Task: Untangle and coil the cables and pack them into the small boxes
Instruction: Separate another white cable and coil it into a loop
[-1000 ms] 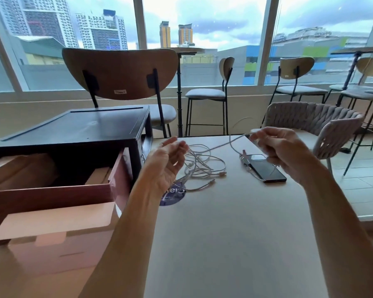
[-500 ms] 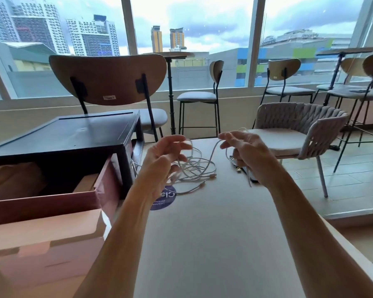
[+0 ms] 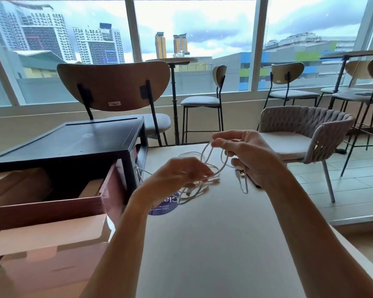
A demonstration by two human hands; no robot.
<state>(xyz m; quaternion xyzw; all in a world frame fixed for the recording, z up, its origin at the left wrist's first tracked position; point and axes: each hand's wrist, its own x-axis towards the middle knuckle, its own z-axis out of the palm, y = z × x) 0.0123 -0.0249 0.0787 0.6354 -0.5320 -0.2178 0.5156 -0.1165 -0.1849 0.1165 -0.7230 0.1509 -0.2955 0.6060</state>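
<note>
Coiling stage, I'd say. The right hand (image 3: pixel 249 157) is up above the counter (image 3: pixel 213 244), its fingers (image 3: pixel 224 144) curled round the top of a couple of loops of white cable (image 3: pixel 206 154) — that's the anchor. The left hand (image 3: pixel 179 175) sits lower and just to the left. Its fingertips (image 3: pixel 204 172) look pinched on the bottom of the same loops, though it's a bit blurry there. So the loops hang roughly upright between the two hands, with the long axis running from upper right down to lower left.

The rest of the cable drops from the left hand into a loose tangle (image 3: pixel 194 191) on the counter, right under that hand and partly over a blue sticker (image 3: pixel 163 208). A short tail dangles below the right hand too.

For the next wrap, the slack lies below and left of the loops, so the left hand is the nearer one to feed it up while the right just holds. I'd watch for the plugs snagging in the tangle. The pale box (image 3: pixel 52 232) is at the near left, well apart from the cable — nothing packed that I can see.
</note>
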